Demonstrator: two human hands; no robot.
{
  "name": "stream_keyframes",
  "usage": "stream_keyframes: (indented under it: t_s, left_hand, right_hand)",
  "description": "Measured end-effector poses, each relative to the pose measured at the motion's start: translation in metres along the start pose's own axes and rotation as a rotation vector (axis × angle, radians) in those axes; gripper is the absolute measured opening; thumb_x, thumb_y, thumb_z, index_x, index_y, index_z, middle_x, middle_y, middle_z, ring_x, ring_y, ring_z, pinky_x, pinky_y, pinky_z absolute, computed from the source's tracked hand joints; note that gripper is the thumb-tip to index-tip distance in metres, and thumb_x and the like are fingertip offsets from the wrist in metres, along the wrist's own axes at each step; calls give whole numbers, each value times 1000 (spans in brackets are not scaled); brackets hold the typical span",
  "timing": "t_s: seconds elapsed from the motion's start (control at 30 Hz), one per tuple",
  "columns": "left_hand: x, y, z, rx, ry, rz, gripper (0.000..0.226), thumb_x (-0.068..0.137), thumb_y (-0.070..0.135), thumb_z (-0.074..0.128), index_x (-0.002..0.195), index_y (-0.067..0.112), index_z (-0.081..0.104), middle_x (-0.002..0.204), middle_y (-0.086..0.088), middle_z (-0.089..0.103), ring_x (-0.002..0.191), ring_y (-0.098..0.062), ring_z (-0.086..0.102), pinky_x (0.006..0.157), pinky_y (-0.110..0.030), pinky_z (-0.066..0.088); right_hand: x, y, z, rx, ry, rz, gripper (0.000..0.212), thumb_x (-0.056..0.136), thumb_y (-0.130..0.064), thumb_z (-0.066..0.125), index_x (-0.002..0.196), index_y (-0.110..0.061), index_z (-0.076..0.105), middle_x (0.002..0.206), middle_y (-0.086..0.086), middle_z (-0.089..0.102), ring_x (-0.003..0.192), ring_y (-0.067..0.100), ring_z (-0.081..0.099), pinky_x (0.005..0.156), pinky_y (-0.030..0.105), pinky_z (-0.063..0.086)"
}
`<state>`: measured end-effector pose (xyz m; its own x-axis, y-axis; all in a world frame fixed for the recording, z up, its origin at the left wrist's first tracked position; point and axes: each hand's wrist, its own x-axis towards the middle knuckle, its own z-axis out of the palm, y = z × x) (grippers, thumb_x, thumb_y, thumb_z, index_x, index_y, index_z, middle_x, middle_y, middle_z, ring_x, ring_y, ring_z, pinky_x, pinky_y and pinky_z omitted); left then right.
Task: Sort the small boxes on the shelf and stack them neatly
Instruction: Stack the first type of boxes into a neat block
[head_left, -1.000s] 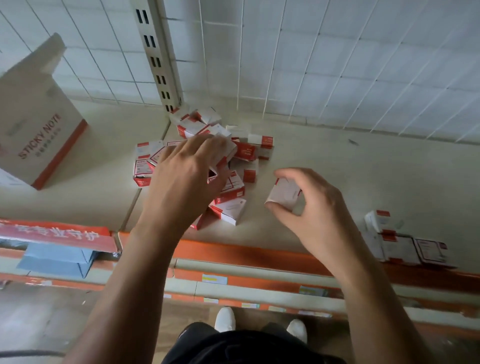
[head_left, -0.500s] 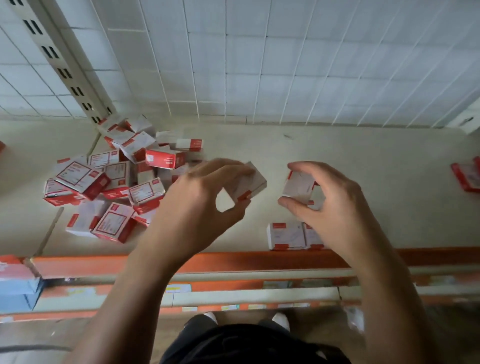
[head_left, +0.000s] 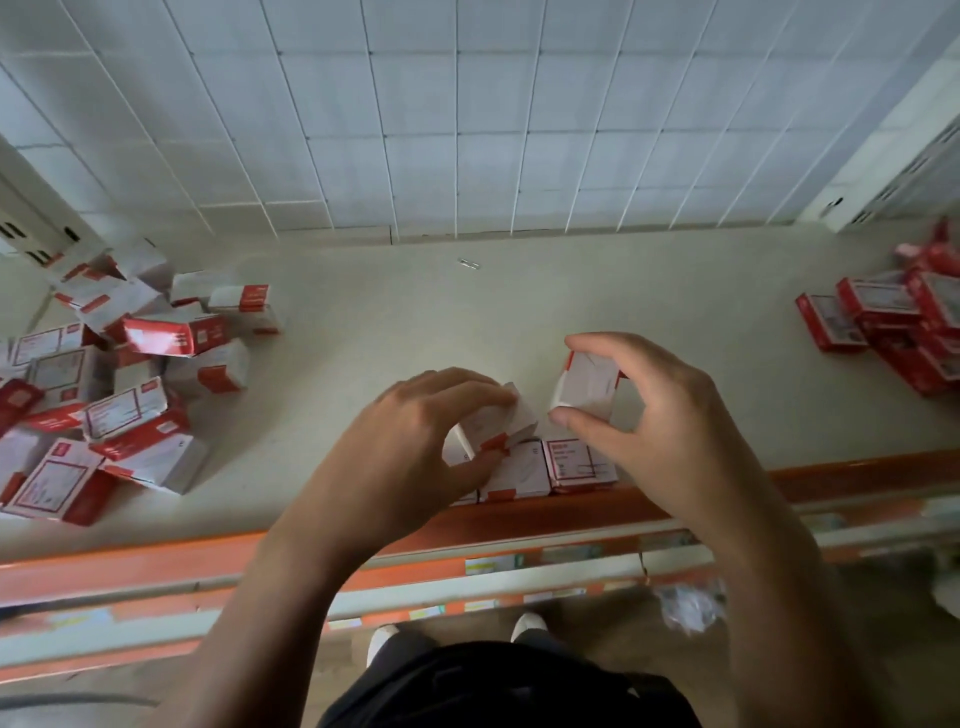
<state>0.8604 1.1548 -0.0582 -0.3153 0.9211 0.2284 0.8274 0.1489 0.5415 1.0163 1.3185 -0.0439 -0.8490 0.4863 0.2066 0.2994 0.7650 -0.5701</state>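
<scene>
Both hands work over the front of the shelf. The left hand pinches a white-and-red box between thumb and curled fingers. The right hand pinches a second box, forefinger on top and thumb underneath. The hands are apart, with a narrow gap between the two boxes they hold.

Directly beneath them is a short row of the same boxes. They lie flat and side by side against the orange rail at the shelf's front edge, red ends toward the rail. The left hand's box is tilted, its red-striped corner low over the left part of the row; whether it touches I cannot tell. The right hand's box is higher, clear of the shelf, above and slightly behind the row's right end, with its broad white face turned up toward the camera.

The left hand is therefore the nearer one, and its box looks like the next to go down. I judge that the move depends on levelling that box and turning its long axis to match the row. It can then land square rather than resting on a corner. The right hand only needs to come down toward the rail.

Farther out, a loose pile of unsorted boxes lies well to the left. A group of red boxes sits at the shelf's far right, and a tiled wall stands behind.
</scene>
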Motion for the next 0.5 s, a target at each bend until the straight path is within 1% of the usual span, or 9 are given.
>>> stream_keyframes:
  t_s: [0.07, 0.13, 0.23, 0.3, 0.33, 0.4, 0.5]
  left_hand:
    - [2, 0, 1, -12, 6, -2, 42, 80, 41, 69, 120, 27, 65, 122, 13, 62, 107, -8, 59, 88, -35, 52]
    - [3, 2, -1, -28, 48, -4, 43, 80, 44, 71, 119, 27, 65, 124, 11, 61, 109, -9, 58, 88, -37, 52]
    - [7, 6, -4, -61, 143, 17, 41, 82, 42, 69, 117, 21, 66, 122, 8, 61, 111, -11, 59, 89, -38, 51]
    - [8, 8, -6, -73, 176, 28, 38, 83, 37, 70, 115, 18, 67, 119, 7, 62, 110, -12, 60, 88, -38, 51]
    - [8, 8, -7, -70, 191, 32, 36, 84, 35, 71, 115, 17, 66, 118, 6, 63, 109, -12, 61, 88, -37, 51]
    - [7, 7, -10, -59, 228, 33, 35, 84, 31, 74, 115, 17, 66, 115, 6, 64, 106, -11, 61, 86, -35, 51]
    - [5, 4, -16, -71, 293, 25, 37, 82, 28, 76, 114, 14, 65, 114, 5, 62, 102, -8, 60, 84, -25, 50]
  right_hand:
    - [1, 1, -3, 18, -5, -9, 56, 80, -29, 78, 131, -19, 58, 127, -7, 61, 111, -4, 48, 89, -7, 30]
    - [3, -1, -4, 43, -6, -30, 57, 80, -31, 78, 131, -19, 58, 126, -8, 61, 112, -7, 44, 89, -6, 31]
    - [7, -9, -3, 62, -19, -62, 59, 78, -33, 78, 132, -20, 58, 128, -7, 62, 112, -2, 50, 91, 1, 37]
    - [10, -14, 0, 85, -32, -70, 60, 78, -34, 79, 133, -21, 58, 128, -7, 63, 113, 5, 55, 92, 6, 39]
    - [13, -17, 1, 104, -33, -81, 59, 79, -35, 78, 133, -22, 57, 127, -7, 63, 113, 5, 55, 92, 7, 41]
    - [17, -23, 4, 155, -26, -116, 57, 80, -40, 72, 132, -22, 57, 125, -9, 63, 112, 3, 56, 94, 9, 45]
    - [22, -32, 11, 269, -20, -140, 52, 84, -45, 65, 129, -22, 55, 124, -9, 63, 113, 5, 59, 93, 18, 51]
